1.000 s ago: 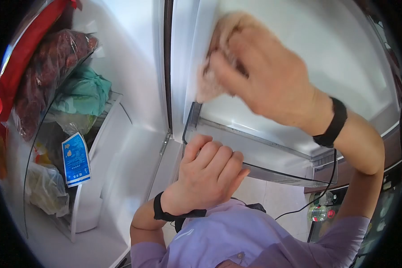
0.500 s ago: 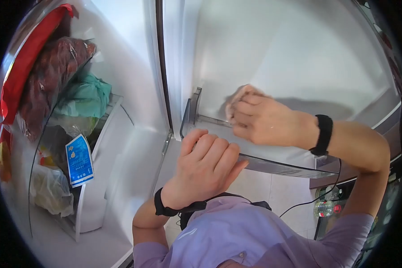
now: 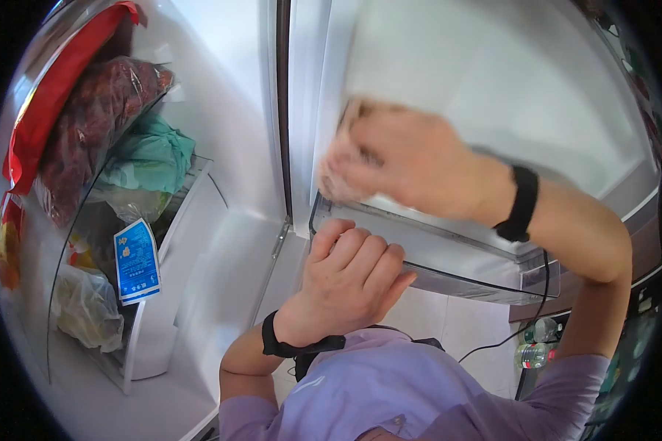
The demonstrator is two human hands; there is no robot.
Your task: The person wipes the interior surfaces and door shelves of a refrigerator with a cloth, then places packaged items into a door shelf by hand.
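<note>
The fridge (image 3: 232,95) stands open to the left of the door bin, and its door (image 3: 507,81) rises behind the bin. The clear-walled bin (image 3: 493,291) itself is fixed across the door. Well to the left of the bin, inside the fridge, lie a bag of dark red food (image 3: 99,125), a green bag (image 3: 151,156) and a pale bag (image 3: 88,307). The right hand (image 3: 415,158), blurred, is above the bin, its grip closed around a crumpled cloth. The left hand (image 3: 353,275) is curled over the bin's front rim, its grip apparently closed on it, though the fingertips are hidden. The cloth (image 3: 334,181) is just above the bin's left end, near the door's inner edge. Wiping looks underway rather than finished; which parts are done, and how much is left, cannot be told. Left of the bin, a blue packet (image 3: 137,261) stands tilted.
</note>
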